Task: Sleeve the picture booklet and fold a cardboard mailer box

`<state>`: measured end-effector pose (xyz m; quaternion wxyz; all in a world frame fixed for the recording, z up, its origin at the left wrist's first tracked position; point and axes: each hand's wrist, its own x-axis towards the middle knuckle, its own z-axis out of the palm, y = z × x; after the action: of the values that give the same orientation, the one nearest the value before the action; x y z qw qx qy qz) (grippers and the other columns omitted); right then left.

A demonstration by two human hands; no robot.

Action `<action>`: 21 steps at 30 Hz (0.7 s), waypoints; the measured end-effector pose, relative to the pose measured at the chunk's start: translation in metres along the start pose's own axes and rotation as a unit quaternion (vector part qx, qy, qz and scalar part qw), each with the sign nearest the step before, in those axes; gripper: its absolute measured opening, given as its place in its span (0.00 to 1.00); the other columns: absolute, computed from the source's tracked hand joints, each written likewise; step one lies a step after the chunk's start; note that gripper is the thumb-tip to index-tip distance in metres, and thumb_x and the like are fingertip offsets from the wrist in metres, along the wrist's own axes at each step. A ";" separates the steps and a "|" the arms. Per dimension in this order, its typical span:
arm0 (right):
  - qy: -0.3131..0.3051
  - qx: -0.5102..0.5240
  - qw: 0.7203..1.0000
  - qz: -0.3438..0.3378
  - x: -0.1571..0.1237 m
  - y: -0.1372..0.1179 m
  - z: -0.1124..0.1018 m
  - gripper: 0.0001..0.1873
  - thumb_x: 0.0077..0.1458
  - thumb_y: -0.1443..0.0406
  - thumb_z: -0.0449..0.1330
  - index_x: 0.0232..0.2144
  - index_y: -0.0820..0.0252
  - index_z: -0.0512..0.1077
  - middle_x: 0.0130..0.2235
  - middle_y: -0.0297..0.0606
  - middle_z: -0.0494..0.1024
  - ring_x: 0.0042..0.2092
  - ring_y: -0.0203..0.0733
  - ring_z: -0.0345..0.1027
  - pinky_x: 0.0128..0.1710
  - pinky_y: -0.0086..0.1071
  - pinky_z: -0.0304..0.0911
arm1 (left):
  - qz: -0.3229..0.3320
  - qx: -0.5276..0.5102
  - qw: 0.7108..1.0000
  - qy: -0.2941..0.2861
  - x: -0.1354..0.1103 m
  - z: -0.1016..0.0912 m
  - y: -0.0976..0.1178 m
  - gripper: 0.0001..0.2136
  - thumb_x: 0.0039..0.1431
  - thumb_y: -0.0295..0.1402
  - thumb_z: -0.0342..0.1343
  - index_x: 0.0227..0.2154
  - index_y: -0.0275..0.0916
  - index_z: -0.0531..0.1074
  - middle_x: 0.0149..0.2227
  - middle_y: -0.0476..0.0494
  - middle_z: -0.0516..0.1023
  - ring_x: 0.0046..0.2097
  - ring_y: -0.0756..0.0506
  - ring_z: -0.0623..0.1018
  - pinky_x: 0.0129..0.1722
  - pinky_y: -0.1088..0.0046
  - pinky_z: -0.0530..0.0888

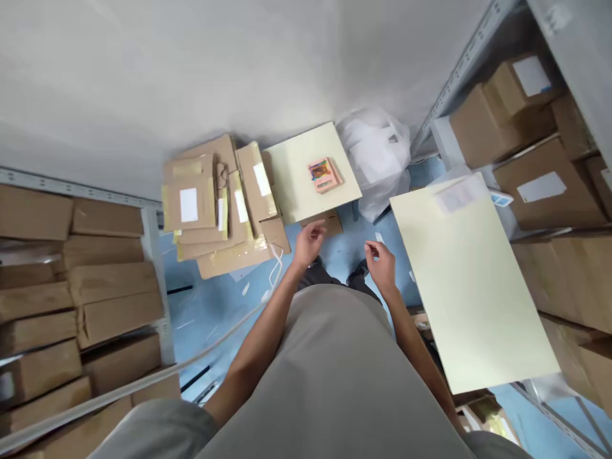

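In the head view my left hand (310,243) hovers just off the near edge of the far cream tabletop (291,172), its fingers loosely bent and apart with nothing in them. My right hand (381,262) is held over the floor, between that tabletop and the larger cream tabletop (473,280) on the right; its fingers curl loosely, thumb apart, and no object shows in it. Beyond both hands, a small stack of pink packets with a colourful picture (326,175) lies on the far tabletop. Neither hand touches anything.
Flattened cardboard boxes (224,197) are piled left of the far tabletop. White plastic bags (375,156) stand to its right. Shelves of cartons (115,280) flank both sides. A pale cable (210,347) crosses the left, above the blue floor (201,319). Clear plastic packets (456,191) lie on the right tabletop.
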<state>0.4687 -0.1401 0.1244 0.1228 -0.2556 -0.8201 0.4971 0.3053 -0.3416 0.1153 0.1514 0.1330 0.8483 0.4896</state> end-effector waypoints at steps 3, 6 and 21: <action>0.000 -0.002 1.000 -0.017 -0.002 -0.031 0.023 0.18 0.70 0.53 0.57 0.45 0.56 0.82 0.44 0.46 0.86 0.42 0.48 0.81 0.46 0.42 0.77 | -0.029 -0.021 0.996 0.082 0.014 -0.041 -0.020 0.19 0.61 0.25 0.54 0.53 0.37 0.79 0.43 0.39 0.85 0.45 0.44 0.84 0.52 0.63 0.83; -0.007 0.000 1.000 -0.027 -0.008 -0.065 0.055 0.17 0.70 0.53 0.58 0.45 0.54 0.82 0.44 0.45 0.86 0.43 0.48 0.80 0.47 0.42 0.77 | -0.054 -0.017 0.988 0.144 0.024 -0.093 -0.045 0.22 0.57 0.23 0.54 0.55 0.36 0.77 0.49 0.35 0.84 0.50 0.42 0.84 0.55 0.62 0.81; -0.114 0.017 0.988 -0.100 -0.033 -0.202 0.225 0.15 0.70 0.54 0.59 0.43 0.54 0.82 0.42 0.42 0.86 0.43 0.47 0.81 0.46 0.39 0.77 | -0.106 0.211 0.956 0.177 0.037 -0.317 -0.164 0.34 0.64 0.21 0.52 0.73 0.25 0.56 0.79 0.14 0.44 0.81 0.28 0.43 0.75 0.33 0.45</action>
<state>0.3339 -0.4032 0.1967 0.0817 -0.1115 -0.8415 0.5223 0.1356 -0.6580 0.1181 0.0189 -0.0175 0.9547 0.2964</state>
